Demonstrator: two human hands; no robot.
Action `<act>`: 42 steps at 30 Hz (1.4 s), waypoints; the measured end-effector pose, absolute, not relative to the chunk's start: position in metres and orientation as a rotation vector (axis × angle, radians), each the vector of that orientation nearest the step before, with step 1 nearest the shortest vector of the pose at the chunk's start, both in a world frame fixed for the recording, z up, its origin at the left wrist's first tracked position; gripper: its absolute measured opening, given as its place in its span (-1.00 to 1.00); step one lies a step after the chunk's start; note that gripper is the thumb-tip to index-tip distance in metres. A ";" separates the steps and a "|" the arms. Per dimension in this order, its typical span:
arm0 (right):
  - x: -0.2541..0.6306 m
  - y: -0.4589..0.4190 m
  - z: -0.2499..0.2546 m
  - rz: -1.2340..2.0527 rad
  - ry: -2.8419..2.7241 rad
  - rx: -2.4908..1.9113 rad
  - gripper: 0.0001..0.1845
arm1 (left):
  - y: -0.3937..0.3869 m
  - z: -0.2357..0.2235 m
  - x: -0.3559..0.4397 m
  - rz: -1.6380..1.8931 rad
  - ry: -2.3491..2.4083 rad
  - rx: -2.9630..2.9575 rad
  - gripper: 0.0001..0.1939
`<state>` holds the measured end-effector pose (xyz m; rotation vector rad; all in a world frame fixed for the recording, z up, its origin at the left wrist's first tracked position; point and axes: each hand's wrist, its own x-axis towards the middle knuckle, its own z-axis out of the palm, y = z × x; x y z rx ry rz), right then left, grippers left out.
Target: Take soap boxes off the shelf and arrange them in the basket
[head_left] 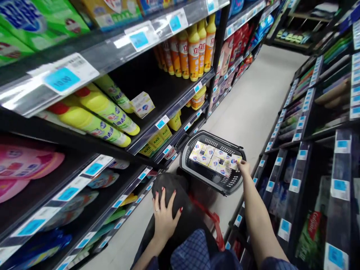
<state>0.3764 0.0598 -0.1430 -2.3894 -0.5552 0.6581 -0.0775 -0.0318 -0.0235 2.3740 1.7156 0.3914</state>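
Observation:
My right hand (243, 167) pinches a small white and yellow soap box (234, 161) at the right end of the black shopping basket (184, 157). Inside the basket, several similar soap boxes (209, 154) lie side by side in rows. Whether the held box touches the others I cannot tell. My left hand (164, 213) rests with spread fingers on my dark-clothed knee (160, 183), holding nothing. One more soap box (142, 104) sits on the shelf to the left, beside yellow bottles lying on their sides.
Shelving (180, 95) runs along the left, with upright orange and yellow bottles (194, 52) and yellow AXE packs (157, 141). More shelves with price tags (295, 183) line the right. A red strap (215, 221) hangs by my leg. The pale floor (247, 97) stretches ahead between them.

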 end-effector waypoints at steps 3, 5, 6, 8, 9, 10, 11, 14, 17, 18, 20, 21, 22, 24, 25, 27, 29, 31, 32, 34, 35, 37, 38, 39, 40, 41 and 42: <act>0.382 0.071 -0.168 0.687 -0.509 -2.463 -0.56 | -0.031 -0.026 -0.079 0.383 1.705 2.385 -0.44; 0.384 0.075 -0.180 0.699 -0.496 -2.499 -0.56 | -0.031 -0.029 -0.079 0.368 1.707 2.392 -0.45; 0.384 0.077 -0.186 0.704 -0.492 -2.514 -0.56 | -0.031 -0.031 -0.079 0.358 1.714 2.397 -0.46; 0.385 0.078 -0.195 0.711 -0.484 -2.545 -0.56 | -0.031 -0.035 -0.079 0.346 1.727 2.412 -0.46; 0.386 0.078 -0.198 0.713 -0.478 -2.562 -0.56 | -0.032 -0.036 -0.079 0.344 1.730 2.420 -0.45; 0.386 0.078 -0.201 0.714 -0.472 -2.581 -0.57 | -0.032 -0.037 -0.078 0.343 1.731 2.426 -0.42; 0.386 0.078 -0.204 0.717 -0.466 -2.600 -0.57 | -0.032 -0.037 -0.078 0.343 1.731 2.429 -0.39; 0.384 0.077 -0.210 0.734 -0.453 -2.658 -0.57 | -0.032 -0.035 -0.077 0.340 1.721 2.426 -0.26; 0.380 0.077 -0.215 0.754 -0.448 -2.701 -0.55 | -0.031 -0.032 -0.076 0.333 1.710 2.419 -0.16; 0.379 0.077 -0.215 0.759 -0.449 -2.710 -0.55 | -0.031 -0.031 -0.075 0.329 1.708 2.418 -0.14; 0.375 0.077 -0.216 0.767 -0.459 -2.720 -0.54 | -0.031 -0.030 -0.075 0.326 1.709 2.415 -0.13; 0.374 0.078 -0.215 0.769 -0.465 -2.722 -0.55 | -0.031 -0.030 -0.075 0.324 1.709 2.413 -0.13; 0.372 0.078 -0.215 0.771 -0.471 -2.725 -0.55 | -0.031 -0.030 -0.075 0.322 1.709 2.412 -0.13; 0.369 0.080 -0.213 0.770 -0.478 -2.731 -0.56 | -0.032 -0.030 -0.075 0.318 1.718 2.406 -0.14; 0.367 0.081 -0.212 0.768 -0.478 -2.737 -0.57 | -0.032 -0.030 -0.075 0.315 1.724 2.402 -0.15; 0.365 0.083 -0.210 0.764 -0.472 -2.751 -0.57 | -0.032 -0.030 -0.076 0.314 1.734 2.396 -0.16; 0.362 0.084 -0.208 0.764 -0.459 -2.769 -0.55 | -0.032 -0.029 -0.075 0.323 1.733 2.397 -0.17; 0.361 0.084 -0.207 0.771 -0.444 -2.789 -0.53 | -0.030 -0.029 -0.075 0.335 1.721 2.404 -0.18; 0.360 0.085 -0.207 0.776 -0.437 -2.799 -0.52 | -0.030 -0.029 -0.074 0.338 1.714 2.405 -0.19; 0.360 0.086 -0.203 0.791 -0.432 -2.817 -0.53 | -0.030 -0.030 -0.073 0.342 1.707 2.399 -0.23; 0.360 0.087 -0.200 0.802 -0.437 -2.823 -0.54 | -0.031 -0.031 -0.073 0.345 1.709 2.395 -0.26; 0.358 0.089 -0.189 0.832 -0.456 -2.831 -0.57 | -0.035 -0.032 -0.074 0.346 1.720 2.389 -0.32; 0.357 0.090 -0.181 0.851 -0.470 -2.834 -0.59 | -0.036 -0.031 -0.075 0.346 1.724 2.390 -0.35; 0.355 0.090 -0.172 0.871 -0.487 -2.837 -0.61 | -0.035 -0.029 -0.076 0.345 1.721 2.394 -0.37; 0.355 0.088 -0.164 0.886 -0.505 -2.840 -0.63 | -0.031 -0.027 -0.077 0.343 1.712 2.399 -0.39; 0.354 0.084 -0.157 0.900 -0.525 -2.844 -0.63 | -0.023 -0.022 -0.078 0.342 1.698 2.401 -0.42; 0.355 0.079 -0.153 0.906 -0.553 -2.841 -0.62 | -0.009 -0.016 -0.079 0.352 1.679 2.404 -0.46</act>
